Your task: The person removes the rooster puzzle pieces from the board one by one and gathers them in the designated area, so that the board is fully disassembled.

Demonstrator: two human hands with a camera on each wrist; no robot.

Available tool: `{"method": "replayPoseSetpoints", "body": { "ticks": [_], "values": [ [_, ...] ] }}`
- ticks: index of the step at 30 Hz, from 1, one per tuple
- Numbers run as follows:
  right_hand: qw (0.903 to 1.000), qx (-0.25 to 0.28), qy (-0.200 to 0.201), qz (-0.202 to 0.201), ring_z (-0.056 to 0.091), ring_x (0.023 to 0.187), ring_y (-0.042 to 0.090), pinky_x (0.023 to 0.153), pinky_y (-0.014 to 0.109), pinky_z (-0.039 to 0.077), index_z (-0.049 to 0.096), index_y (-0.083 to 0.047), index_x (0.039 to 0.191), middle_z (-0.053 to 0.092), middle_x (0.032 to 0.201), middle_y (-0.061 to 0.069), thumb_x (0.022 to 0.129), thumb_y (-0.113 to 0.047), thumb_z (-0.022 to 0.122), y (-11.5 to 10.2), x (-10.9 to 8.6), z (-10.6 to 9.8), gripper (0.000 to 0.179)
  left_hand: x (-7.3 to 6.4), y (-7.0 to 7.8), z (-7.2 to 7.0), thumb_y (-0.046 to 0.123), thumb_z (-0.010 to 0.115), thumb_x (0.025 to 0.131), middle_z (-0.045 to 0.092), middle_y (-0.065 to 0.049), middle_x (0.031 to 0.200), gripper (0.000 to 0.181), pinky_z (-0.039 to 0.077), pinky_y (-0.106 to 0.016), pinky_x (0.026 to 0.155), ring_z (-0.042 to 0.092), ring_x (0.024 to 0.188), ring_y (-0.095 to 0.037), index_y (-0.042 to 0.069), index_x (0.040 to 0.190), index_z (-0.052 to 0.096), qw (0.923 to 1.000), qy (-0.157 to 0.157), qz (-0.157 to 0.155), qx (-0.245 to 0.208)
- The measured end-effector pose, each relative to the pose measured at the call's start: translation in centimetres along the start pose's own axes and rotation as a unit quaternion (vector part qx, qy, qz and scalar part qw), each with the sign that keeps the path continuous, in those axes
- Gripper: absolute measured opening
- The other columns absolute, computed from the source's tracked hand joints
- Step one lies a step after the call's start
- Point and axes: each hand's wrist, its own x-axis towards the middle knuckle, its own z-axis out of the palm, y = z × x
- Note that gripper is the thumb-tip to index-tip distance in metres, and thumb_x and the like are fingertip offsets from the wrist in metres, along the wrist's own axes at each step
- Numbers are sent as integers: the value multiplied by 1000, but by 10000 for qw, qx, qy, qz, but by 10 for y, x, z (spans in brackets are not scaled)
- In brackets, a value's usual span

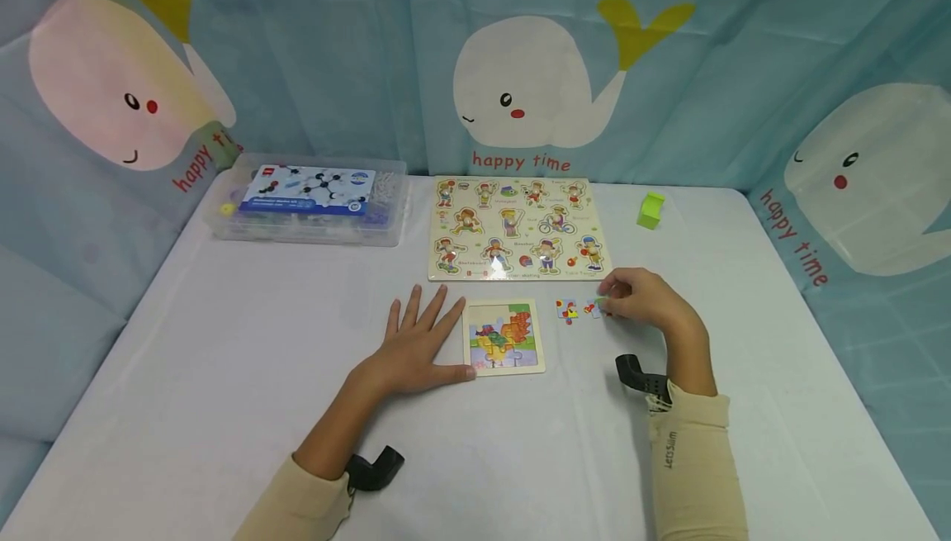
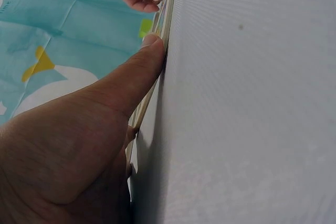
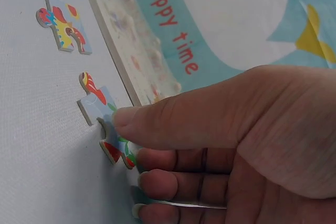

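Note:
My left hand (image 1: 409, 359) lies spread at the left of a small square jigsaw puzzle (image 1: 505, 297) in a pale wooden frame. Its thumb touches the frame's lower left corner and the index fingertip is at the upper left corner. Several pieces sit in the frame; bare wood shows at its upper left. My right hand (image 1: 642, 297) pinches a light-blue puzzle piece (image 3: 94, 106) with red and green print, thumb on top; the fingertips beneath are partly hidden. Left of it, a loose yellow, red and blue piece (image 1: 567, 310) lies on the cloth.
Behind the hands lies a larger wooden board (image 1: 513, 248) with printed sports figures. A clear plastic case (image 1: 312, 231) with a blue-and-white label stands back left. A green block (image 1: 650, 211) is at back right. Whale-print curtains (image 1: 357, 70) border the white table (image 1: 520, 458).

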Motion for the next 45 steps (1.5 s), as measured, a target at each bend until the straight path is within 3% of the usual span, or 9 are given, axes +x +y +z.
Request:
{"method": "replayPoseSetpoints", "body": {
  "ticks": [8,27,34,45],
  "values": [
    [9999,26,-73,-92,51,88,26,76,39,42,66,-4,100,57,92,9,80,-9,81,3,1,2,25,-1,0,-1,69,65,83,1,-13,167,104,-13,-64,112,-18,148,-42,18,162,20,10000,29,7,-11],
    [9998,-199,-7,-26,51,85,26,73,39,42,64,-4,99,56,89,8,84,-12,78,-4,2,2,21,-3,-1,-1,70,64,83,1,-12,167,104,-12,-64,112,-17,148,-43,18,162,21,10000,43,-27,35],
    [9976,-372,246,-533,53,77,24,69,37,44,68,-2,95,60,81,6,91,-3,65,-17,2,6,5,0,-1,2,71,63,83,-2,-10,167,105,-14,-63,112,-20,148,-40,20,162,18,10000,-8,-37,19],
    [9845,-474,-70,-1685,54,78,20,71,37,47,72,-1,97,61,85,3,90,2,66,-57,5,44,10,0,0,1,70,64,83,-2,-10,167,105,-14,-63,112,-19,148,-40,20,162,19,10000,-13,-70,53]
  ]
}}
